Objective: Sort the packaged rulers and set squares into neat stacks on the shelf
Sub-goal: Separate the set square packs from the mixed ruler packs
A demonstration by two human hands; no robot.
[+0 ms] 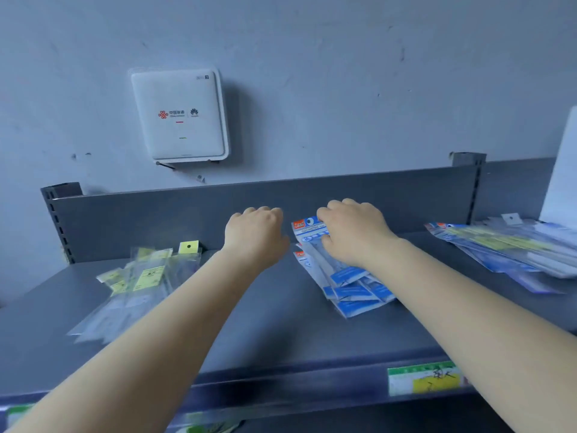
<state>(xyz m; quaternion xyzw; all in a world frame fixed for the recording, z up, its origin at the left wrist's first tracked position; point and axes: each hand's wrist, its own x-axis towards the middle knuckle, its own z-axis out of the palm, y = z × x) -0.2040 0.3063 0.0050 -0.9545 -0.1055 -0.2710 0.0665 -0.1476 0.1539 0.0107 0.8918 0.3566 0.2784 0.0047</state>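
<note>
While both arms reach in over the grey metal shelf (281, 323), the head view shows the right hand (354, 234) laid over the top of a fanned pile of blue-and-white packets (349, 285), its fingers bent down onto the top packet's header as if to press and square it against the ones beneath. Whether the fingers curl under an edge I cannot tell; they look to be pressing rather than pinching. The left hand (254, 234) hangs just beside that pile, knuckles up and fingers curled downward near the shelf's back panel (218, 210). It appears to hold nothing, though the fingertips are hidden, and I judge it placed there to stop the pile's left edge sliding.

That middle pile sits askew, lower ends splayed toward the shelf front, so it is not yet a neat stack. To the left, well apart, lies a loose heap of clear packets with yellow labels (131, 285), overlapping at odd angles. To the right, a third group of long blue-headed packets (505, 254) lies slanted toward the corner, partly blurred.

On the wall above hangs a white router (179, 115). A green and yellow price tag (424, 378) is fixed to the shelf's front lip.
</note>
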